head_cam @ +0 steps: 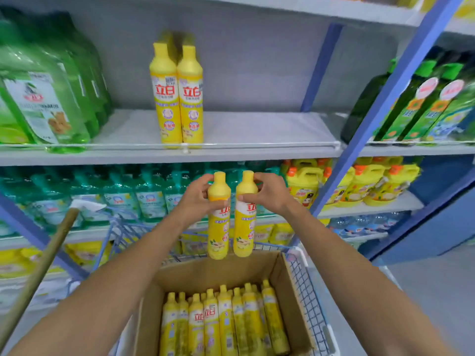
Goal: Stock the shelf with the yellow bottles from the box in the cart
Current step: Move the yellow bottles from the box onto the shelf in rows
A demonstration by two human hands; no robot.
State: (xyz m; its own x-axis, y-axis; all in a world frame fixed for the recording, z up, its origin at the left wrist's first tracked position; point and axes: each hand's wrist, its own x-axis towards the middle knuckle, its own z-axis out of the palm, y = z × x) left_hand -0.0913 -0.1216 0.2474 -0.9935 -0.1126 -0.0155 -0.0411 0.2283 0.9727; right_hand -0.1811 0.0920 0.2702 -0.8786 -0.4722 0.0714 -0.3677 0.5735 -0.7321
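My left hand (198,199) grips one yellow bottle (218,235) near its shoulder. My right hand (267,194) grips a second yellow bottle (244,232) the same way. Both bottles hang upright, side by side, above the far edge of the cardboard box (288,286) in the blue wire cart (305,291). Several more yellow bottles (221,322) stand packed in the box. On the grey shelf (257,129) above, yellow bottles (177,98) stand in two rows at the front middle, with more behind them.
Large green bottles (46,98) fill the shelf's left end. Dark green bottles (421,104) stand past the blue upright (380,106) on the right. The lower shelf holds teal pump bottles (123,196) and yellow jugs (359,186). A wooden handle (41,265) leans at left.
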